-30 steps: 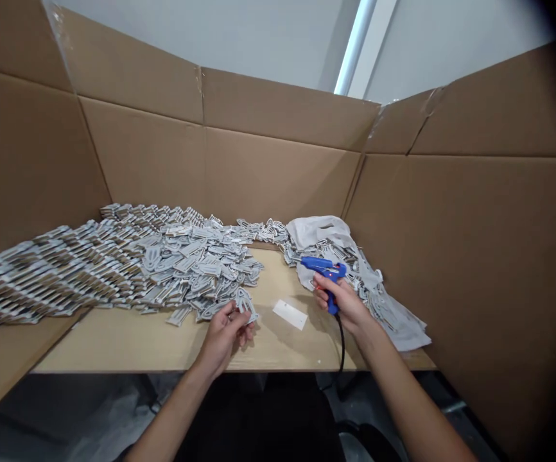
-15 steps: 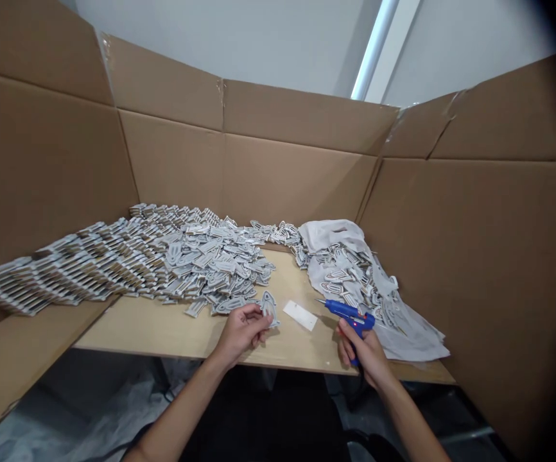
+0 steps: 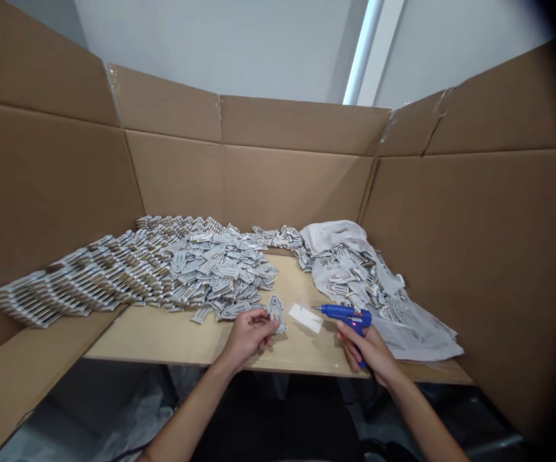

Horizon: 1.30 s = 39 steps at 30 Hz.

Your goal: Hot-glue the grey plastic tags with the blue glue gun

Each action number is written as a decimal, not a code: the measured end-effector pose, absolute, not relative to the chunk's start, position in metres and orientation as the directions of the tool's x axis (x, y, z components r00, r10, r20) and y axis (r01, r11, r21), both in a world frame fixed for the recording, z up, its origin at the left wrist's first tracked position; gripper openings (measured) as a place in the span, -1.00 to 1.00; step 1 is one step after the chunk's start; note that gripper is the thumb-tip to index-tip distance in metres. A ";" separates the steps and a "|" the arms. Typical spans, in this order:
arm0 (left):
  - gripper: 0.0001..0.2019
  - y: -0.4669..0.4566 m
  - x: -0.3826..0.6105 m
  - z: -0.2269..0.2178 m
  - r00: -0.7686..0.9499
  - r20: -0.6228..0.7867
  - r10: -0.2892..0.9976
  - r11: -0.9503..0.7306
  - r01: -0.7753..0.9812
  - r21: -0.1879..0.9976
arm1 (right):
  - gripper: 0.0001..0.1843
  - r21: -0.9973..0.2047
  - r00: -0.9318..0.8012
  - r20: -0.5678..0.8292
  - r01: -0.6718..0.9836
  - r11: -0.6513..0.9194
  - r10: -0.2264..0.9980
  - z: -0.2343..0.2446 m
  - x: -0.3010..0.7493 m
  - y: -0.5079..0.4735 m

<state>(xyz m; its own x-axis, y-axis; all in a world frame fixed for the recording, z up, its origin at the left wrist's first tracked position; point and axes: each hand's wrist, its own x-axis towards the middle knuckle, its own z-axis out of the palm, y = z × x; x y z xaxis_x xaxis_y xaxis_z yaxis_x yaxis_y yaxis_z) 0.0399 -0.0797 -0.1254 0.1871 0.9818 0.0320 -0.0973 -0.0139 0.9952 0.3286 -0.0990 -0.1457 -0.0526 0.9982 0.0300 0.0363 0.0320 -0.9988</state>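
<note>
Between the thumb and fingers of my left hand (image 3: 250, 335) is a small grey pointed piece (image 3: 277, 313), held upright above the table's front part. My right hand (image 3: 369, 350) is wrapped around the handle of a blue glue gun (image 3: 348, 314), its nozzle pointing left and a red light showing on its body. A white rectangular card (image 3: 305, 318) lies on the table between the two hands. Behind my left hand spreads a loose heap of similar grey pieces (image 3: 220, 269).
Rows of stacked pieces (image 3: 99, 273) line the left side. At the right, a white cloth-like bag (image 3: 417, 337) lies spread with more pieces (image 3: 350, 276) on it. Cardboard walls (image 3: 297, 173) enclose the wooden table (image 3: 172, 337) at the back and sides.
The view has shifted slightly. The glue gun's nozzle has come a little closer to the grey piece and now points more level. Both hands keep their holds.
</note>
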 end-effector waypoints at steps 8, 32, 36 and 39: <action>-0.51 -0.083 0.040 -0.122 0.189 0.034 0.981 -0.017 -0.089 0.996 | -0.39 -0.995 -0.204 0.070 0.059 0.084 0.976 -0.143 0.318 -0.081; -0.59 -0.070 0.041 -0.123 0.189 0.054 0.980 -0.062 0.037 0.997 | -0.38 -0.976 0.086 0.083 -0.193 0.098 0.993 -0.137 0.318 -0.070; -0.57 -0.076 0.043 -0.118 0.174 0.045 0.984 -0.053 0.043 0.998 | -0.42 -0.979 0.105 0.102 -0.166 0.118 0.989 -0.137 0.314 -0.077; -0.55 -0.080 0.043 -0.117 0.179 0.047 0.983 -0.051 0.021 0.998 | -0.43 -0.982 0.107 0.094 -0.152 0.110 0.990 -0.138 0.313 -0.082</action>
<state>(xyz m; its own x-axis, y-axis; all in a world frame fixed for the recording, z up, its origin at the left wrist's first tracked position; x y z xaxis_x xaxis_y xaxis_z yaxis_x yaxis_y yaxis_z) 0.0434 -0.0802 -0.1167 0.1788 0.9828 0.0465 0.0206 -0.0510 0.9985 0.3131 -0.0825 -0.1375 0.1070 0.9898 0.0939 -0.1516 0.1096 -0.9824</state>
